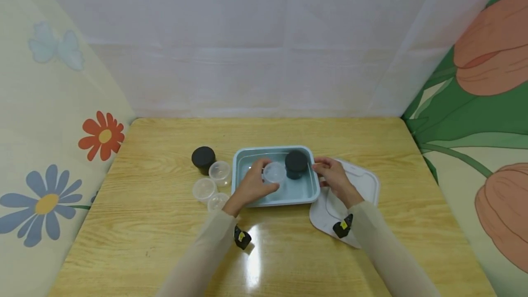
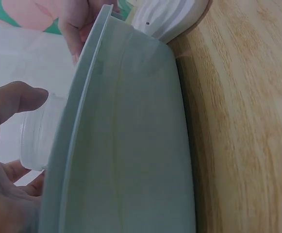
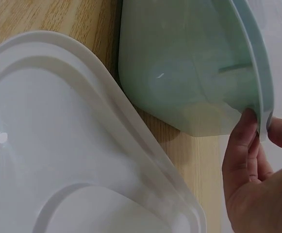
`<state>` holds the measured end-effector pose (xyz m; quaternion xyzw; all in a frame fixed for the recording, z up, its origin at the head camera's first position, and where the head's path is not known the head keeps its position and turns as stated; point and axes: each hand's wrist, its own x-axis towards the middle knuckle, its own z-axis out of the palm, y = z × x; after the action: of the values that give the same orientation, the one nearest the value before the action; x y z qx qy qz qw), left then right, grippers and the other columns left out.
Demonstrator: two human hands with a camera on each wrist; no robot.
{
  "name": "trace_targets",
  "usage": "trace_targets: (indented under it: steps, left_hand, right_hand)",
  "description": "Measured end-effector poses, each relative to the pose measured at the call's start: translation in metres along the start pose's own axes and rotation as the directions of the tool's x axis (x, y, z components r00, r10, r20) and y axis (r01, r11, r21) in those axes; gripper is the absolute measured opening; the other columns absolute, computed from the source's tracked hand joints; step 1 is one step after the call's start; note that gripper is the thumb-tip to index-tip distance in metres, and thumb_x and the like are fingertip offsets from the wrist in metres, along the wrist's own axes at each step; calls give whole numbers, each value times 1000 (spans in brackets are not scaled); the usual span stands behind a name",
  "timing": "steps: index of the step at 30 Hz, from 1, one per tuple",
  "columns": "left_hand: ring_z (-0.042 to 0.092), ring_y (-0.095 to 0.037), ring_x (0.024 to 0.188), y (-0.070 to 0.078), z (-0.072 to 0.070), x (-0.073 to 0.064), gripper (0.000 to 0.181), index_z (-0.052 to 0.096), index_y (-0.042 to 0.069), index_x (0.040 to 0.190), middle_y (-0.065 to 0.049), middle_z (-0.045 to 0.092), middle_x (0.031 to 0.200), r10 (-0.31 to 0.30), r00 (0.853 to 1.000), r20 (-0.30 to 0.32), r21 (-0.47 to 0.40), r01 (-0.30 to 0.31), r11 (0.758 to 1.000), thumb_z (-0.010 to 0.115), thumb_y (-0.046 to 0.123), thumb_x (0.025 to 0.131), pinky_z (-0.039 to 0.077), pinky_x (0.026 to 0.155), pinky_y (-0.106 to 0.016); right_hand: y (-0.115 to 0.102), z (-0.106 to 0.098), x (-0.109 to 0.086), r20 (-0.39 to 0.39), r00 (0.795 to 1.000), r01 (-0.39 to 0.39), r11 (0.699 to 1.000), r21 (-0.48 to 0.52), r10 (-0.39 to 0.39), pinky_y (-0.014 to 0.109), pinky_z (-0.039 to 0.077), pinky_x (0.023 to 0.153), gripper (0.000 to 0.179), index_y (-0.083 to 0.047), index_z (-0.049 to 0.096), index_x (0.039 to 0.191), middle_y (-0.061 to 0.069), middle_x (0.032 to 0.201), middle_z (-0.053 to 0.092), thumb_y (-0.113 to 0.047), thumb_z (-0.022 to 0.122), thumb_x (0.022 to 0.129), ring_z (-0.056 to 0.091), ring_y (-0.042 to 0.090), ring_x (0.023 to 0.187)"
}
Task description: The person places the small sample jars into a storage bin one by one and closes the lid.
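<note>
My left hand (image 1: 251, 186) reaches over a pale blue-green plastic bin (image 1: 304, 192) and holds a small clear plastic jar (image 1: 274, 173) between thumb and fingers. The left wrist view shows that clear jar (image 2: 41, 131) partly hidden behind the bin's rim. Beside it in the bin stands a black-lidded jar (image 1: 296, 161). At the bin's right end, my right hand (image 1: 335, 178) pinches the rim, with the thumb on one side and fingers on the other, as the right wrist view shows the bin wall (image 3: 179, 63) up close.
A white lid (image 1: 366, 183) lies on the wooden table (image 1: 165, 251) right of the bin, partly under my right forearm. Left of the bin stand another black-lidded jar (image 1: 203, 157) and three clear jars (image 1: 204, 189). A white curtain (image 1: 206, 58) hangs behind.
</note>
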<state>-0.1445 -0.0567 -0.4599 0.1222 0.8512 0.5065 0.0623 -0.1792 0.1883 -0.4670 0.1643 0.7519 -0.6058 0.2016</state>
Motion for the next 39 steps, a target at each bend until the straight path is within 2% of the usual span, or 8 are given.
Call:
trace_targets:
  steps: [8, 16, 27, 39]
  left_hand:
    - [55, -28, 95, -1, 8, 7, 59, 48, -5, 119, -19, 56, 109, 9, 998, 66, -19, -8, 1000, 75, 3, 67, 46, 83, -37]
    - [55, -30, 99, 0, 14, 11, 61, 48, -6, 119, -20, 56, 111, -35, 992, 124, -7, 36, 999, 77, 2, 65, 46, 89, -41]
    - [55, -28, 99, -4, 22, 15, 59, 48, -5, 114, -18, 57, 107, -25, 982, 188, -2, 26, 1000, 79, 1, 64, 45, 92, -41]
    - [53, -28, 103, 0, 28, 17, 61, 46, -4, 114, -18, 56, 109, -48, 967, 252, 96, 25, 995, 82, 6, 66, 44, 96, -43]
  right_hand:
    - [-1, -1, 0, -2, 1000, -12, 1000, -6, 12, 25, 50, 60, 38, -5, 50, 132, 0, 97, 63, -15, 55, 96, 58, 8, 78]
    - [0, -1, -1, 0, 1000, -4, 1000, -4, 4, 25, 50, 59, 38, -5, 50, 132, -3, 95, 62, -15, 56, 96, 58, 8, 77]
    - [-1, 0, -3, 3, 1000, 7, 1000, 4, -7, 25, 50, 58, 38, -4, 50, 132, -5, 89, 61, -14, 55, 96, 58, 7, 74]
    - [-2, 0, -4, 1, 1000, 3, 1000, -1, -3, 25, 50, 58, 39, -4, 50, 133, -5, 90, 61, -15, 56, 96, 58, 7, 75]
